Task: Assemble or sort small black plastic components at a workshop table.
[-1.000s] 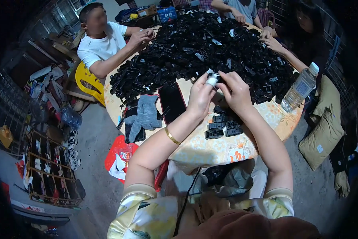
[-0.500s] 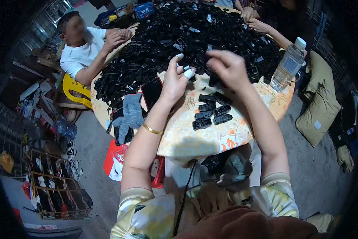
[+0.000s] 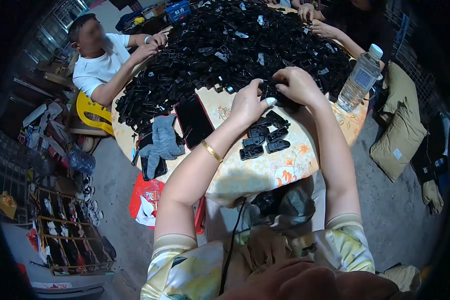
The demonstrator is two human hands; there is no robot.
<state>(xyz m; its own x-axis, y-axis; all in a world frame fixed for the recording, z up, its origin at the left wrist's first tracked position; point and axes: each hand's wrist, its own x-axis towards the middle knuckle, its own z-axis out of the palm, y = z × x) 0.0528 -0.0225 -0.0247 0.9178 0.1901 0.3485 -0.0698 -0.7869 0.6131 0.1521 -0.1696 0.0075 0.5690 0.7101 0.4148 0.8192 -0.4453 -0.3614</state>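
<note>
Both my hands meet at the near edge of a big heap of black plastic parts (image 3: 195, 65) on a round table. My left hand (image 3: 247, 104), with white coverings on some fingertips, closes on the left side of a dark plastic part (image 3: 270, 91). From the other side my right hand (image 3: 301, 86) grips the same part, its fingers curled and partly hidden. Closer to me, several black plastic pieces (image 3: 277, 134) lie in two rough rows on the flowered tablecloth (image 3: 235, 172).
A dark phone (image 3: 195, 121) and a grey glove (image 3: 162, 137) lie left of my left forearm. At right stands a clear bottle (image 3: 359, 82) with a white cap. A person in white (image 3: 99, 62) sits at left; another person's hands (image 3: 321, 26) work at far right.
My left hand has moved right and toward me, uncovering the phone. My right hand has come in to meet it, and a dark plastic part is now between them.
</note>
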